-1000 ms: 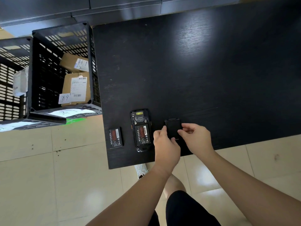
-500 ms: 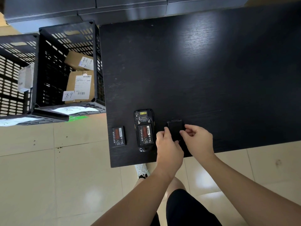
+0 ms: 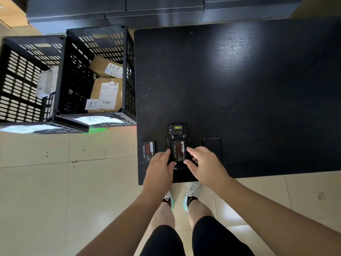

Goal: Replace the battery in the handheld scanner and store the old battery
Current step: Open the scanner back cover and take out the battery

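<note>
The black handheld scanner [image 3: 177,132] lies face down near the front left corner of the black table [image 3: 239,89]. Its back is open, with a red-labelled battery [image 3: 178,150] sitting in the bay. My left hand [image 3: 160,167] touches the scanner's left side, thumb at its lower end. My right hand [image 3: 204,164] rests on its right side, fingers spread over the battery's edge. A second, loose battery [image 3: 148,152] lies flat to the left by the table edge. The black back cover [image 3: 212,146] lies on the table to the right of the scanner.
Two black slatted crates [image 3: 127,71] stand on the floor left of the table; the nearer one holds cardboard parcels [image 3: 107,95]. Dark cabinets [image 3: 147,10] run along the far side. Tiled floor and my feet lie below the table's front edge.
Both hands have left the back cover, which now lies alone on the table, and moved left onto the scanner. The camera has shifted.
</note>
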The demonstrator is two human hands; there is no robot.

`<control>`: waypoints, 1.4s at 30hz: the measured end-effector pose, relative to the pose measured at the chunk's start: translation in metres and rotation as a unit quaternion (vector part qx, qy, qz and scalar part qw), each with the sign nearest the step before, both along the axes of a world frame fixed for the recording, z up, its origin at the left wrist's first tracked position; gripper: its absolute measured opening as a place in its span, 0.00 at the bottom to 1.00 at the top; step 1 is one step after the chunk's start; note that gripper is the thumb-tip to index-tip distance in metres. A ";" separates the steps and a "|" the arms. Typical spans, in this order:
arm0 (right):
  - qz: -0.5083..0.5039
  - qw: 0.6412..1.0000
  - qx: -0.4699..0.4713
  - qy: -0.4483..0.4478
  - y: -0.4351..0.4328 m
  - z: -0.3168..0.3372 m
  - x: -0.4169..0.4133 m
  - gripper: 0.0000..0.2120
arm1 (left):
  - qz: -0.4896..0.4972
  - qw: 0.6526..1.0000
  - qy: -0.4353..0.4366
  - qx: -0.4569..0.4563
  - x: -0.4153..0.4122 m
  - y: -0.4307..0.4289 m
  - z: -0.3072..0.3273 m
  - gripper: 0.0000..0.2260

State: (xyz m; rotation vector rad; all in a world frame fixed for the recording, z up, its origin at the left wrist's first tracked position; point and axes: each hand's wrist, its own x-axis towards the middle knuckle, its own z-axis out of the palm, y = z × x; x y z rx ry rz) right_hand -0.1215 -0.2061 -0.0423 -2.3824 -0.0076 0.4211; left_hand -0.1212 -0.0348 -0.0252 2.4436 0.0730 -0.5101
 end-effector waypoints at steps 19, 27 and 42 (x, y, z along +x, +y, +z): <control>0.132 0.972 -0.163 -0.106 -0.002 -0.007 -0.007 0.23 | -0.308 0.889 -0.224 0.255 0.004 0.020 -0.027 0.18; 0.085 0.983 -0.132 -0.097 0.008 -0.003 -0.011 0.21 | -0.247 0.942 -0.160 0.161 -0.002 0.018 -0.028 0.19; -0.290 0.942 0.106 0.134 0.044 0.021 -0.009 0.19 | 0.231 0.962 0.083 -0.118 -0.019 -0.036 0.011 0.20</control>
